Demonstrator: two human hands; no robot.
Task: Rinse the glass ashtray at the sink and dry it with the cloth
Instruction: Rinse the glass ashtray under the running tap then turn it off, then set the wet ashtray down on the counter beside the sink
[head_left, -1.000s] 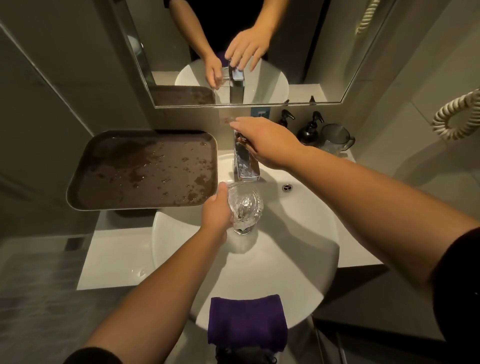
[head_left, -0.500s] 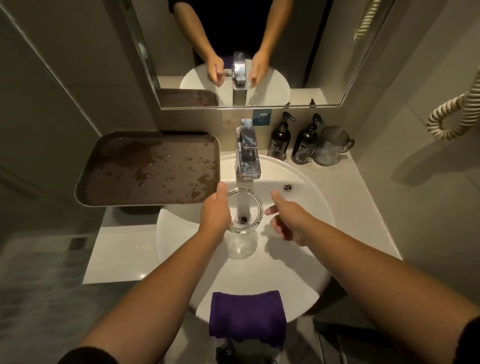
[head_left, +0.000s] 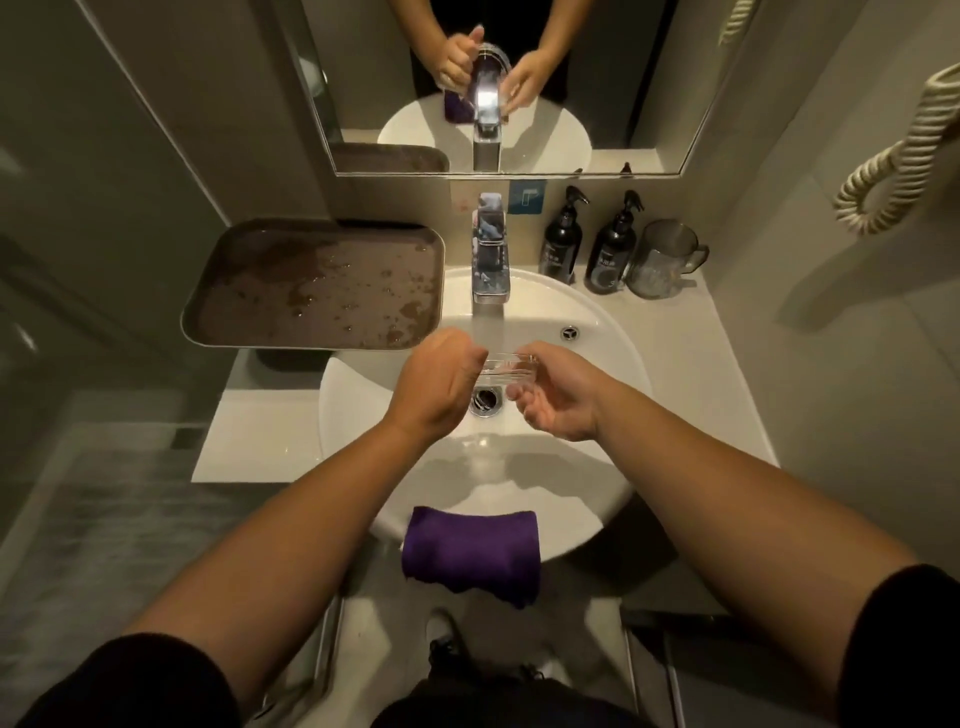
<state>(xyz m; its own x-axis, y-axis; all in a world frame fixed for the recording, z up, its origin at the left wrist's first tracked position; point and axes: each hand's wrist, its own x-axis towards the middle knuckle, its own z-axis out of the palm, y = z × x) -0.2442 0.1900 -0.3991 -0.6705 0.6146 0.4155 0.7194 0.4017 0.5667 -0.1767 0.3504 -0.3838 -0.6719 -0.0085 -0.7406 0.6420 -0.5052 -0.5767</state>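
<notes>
Clear glass ashtray (head_left: 506, 368), both hands gripping

L hand (head_left: 439, 384) & R hand (head_left: 558, 395) both out front, fingers (head_left: 519, 392) curled, gripping between them.

The glass ashtray (head_left: 506, 366) was nearly lost against the white sink (head_left: 613, 374): clear glass under running water, only its rim readable. The left hand (head_left: 436, 387) covered its left edge, and that hand's fingers curled out of sight beneath. The drain (head_left: 487, 401) showed only in part below the ashtray. Labels on the two dark bottles (head_left: 558, 244) were too small to read. The coiled cord (head_left: 904, 156) ran off the right edge. The mirror (head_left: 623, 78) was cut by the top edge.
</notes>
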